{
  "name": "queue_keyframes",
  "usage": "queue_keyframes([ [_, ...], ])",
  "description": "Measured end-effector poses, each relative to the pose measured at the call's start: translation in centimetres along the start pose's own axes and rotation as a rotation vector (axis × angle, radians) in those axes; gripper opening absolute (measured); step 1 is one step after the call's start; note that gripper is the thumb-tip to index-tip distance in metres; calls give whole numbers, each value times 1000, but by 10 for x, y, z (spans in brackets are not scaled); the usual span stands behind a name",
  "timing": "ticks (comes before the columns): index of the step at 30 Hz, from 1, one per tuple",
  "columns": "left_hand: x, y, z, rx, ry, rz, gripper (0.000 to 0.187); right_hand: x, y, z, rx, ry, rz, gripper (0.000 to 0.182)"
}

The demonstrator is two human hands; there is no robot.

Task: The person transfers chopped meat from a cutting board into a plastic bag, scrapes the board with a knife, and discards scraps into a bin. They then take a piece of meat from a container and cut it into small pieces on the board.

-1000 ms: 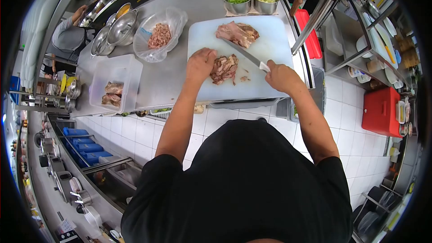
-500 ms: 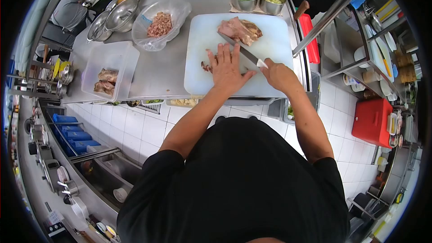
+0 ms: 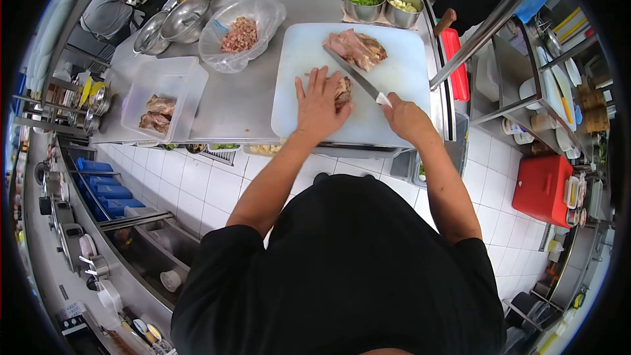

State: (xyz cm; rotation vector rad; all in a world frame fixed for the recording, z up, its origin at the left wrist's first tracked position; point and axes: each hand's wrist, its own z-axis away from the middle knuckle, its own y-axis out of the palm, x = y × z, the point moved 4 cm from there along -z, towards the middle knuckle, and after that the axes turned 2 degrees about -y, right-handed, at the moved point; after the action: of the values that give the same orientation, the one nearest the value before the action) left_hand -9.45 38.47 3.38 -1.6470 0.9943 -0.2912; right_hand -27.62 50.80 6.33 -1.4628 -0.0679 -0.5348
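Note:
A white cutting board (image 3: 394, 118) lies on the steel counter. My right hand (image 3: 407, 118) is closed around the white handle of a long knife (image 3: 361, 81), whose blade slants up and left over the board. My left hand (image 3: 321, 105) rests on the board's left part with fingers spread, beside and partly over a small piece of dark meat (image 3: 342, 94). Behind the blade lies a larger piece of meat (image 3: 355, 48), near the blade's tip.
Left of the board are a bag of chopped meat (image 3: 240, 35), a plastic tub (image 3: 190, 85) with meat pieces and metal colanders (image 3: 186, 18). Metal pots of cut vegetables (image 3: 363, 13) stand at the back right. Another person (image 3: 107, 14) is at the far left.
My left hand has shifted slightly left, and more of the small meat piece shows beside it. The knife and my right hand have moved a little away from my left hand.

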Motion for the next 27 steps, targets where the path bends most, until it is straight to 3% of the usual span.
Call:
queue_keyframes([
  [2, 28, 1, -14, -82, -37, 135, 80, 1, -1, 2, -7, 1, -2, 32],
  [5, 64, 5, -36, 10, -70, 103, 68, -3, 7, 0, -37, -17, 27, 31],
  [8, 45, -12, -20, 90, 20, 207, 56, -5, 10, 1, -41, -37, 48, 30],
  [11, 26, -29, -5, 93, -33, 223, 45, 12, -10, 10, -8, -5, 61, 30],
  [14, 15, -28, -9, -157, -31, 342, 35, 30, -23, 3, 16, -37, 36, 31],
  [17, 13, -14, -21, 37, 16, 460, 31, 47, -24, -28, -32, -88, 63, 29],
  [20, 17, -5, -30, 129, 84, 370, 29, 53, -14, -62, 83, -94, 182, 27],
  [27, 23, 3, -32, -88, 122, 495, 21, 48, -21, -24, 218, 15, 225, 26],
])
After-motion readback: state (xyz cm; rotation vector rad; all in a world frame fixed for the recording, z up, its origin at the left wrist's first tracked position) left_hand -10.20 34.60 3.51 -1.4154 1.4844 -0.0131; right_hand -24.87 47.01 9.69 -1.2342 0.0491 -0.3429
